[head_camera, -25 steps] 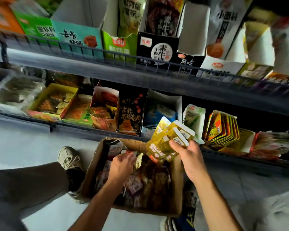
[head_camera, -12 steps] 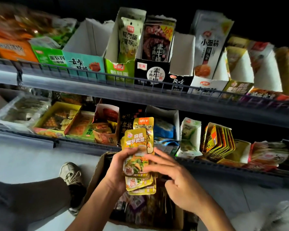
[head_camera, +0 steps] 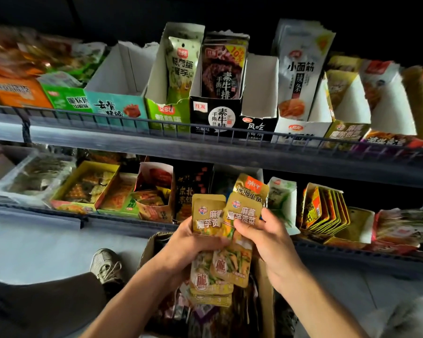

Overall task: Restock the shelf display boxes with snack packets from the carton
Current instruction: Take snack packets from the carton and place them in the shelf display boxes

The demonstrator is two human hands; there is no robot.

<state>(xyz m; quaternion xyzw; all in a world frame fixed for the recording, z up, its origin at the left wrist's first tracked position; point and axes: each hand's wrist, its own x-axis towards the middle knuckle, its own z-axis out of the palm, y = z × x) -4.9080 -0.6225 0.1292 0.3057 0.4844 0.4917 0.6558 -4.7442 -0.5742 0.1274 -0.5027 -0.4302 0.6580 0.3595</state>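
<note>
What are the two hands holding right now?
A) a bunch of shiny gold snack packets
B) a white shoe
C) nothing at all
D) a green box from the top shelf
A: both the left hand and the right hand curl around a fanned bunch of shiny gold snack packets, held above the brown cardboard carton in front of the lower shelf.

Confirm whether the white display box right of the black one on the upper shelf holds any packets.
No: the white display box shows only bare inner walls.
</note>
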